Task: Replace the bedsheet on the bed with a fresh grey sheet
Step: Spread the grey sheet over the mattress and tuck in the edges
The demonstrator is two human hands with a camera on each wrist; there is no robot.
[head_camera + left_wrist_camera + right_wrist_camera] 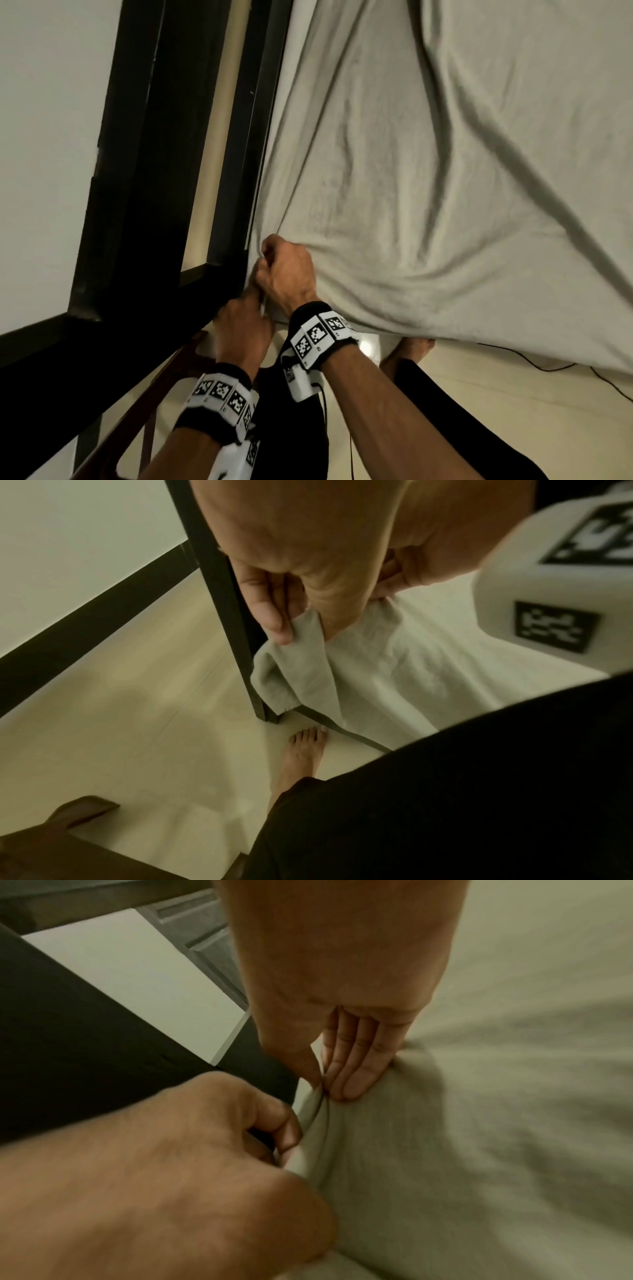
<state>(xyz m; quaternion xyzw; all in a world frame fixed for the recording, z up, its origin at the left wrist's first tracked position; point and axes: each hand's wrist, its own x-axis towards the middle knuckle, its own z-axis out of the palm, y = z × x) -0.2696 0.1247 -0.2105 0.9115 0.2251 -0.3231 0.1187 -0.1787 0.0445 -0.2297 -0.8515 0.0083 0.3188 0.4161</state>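
The grey sheet (428, 178) lies wrinkled over the bed, its folds running toward the near left corner. Both hands meet at that corner beside the black bed frame (236, 144). My right hand (270, 260) is on top and pinches a gathered fold of the sheet (394, 1150) between thumb and fingers (349, 1080). Just below it, my left hand (253, 301) grips the sheet's edge. In the left wrist view the left hand (301, 620) pinches the hanging sheet corner (294, 674) next to the frame's leg (236, 642).
A white wall (51, 137) stands left of the frame. A brown wooden piece of furniture (164, 383) is at the lower left. My bare feet (304, 753) stand on the pale floor close to the bed leg. A dark cable (548, 368) lies on the floor at right.
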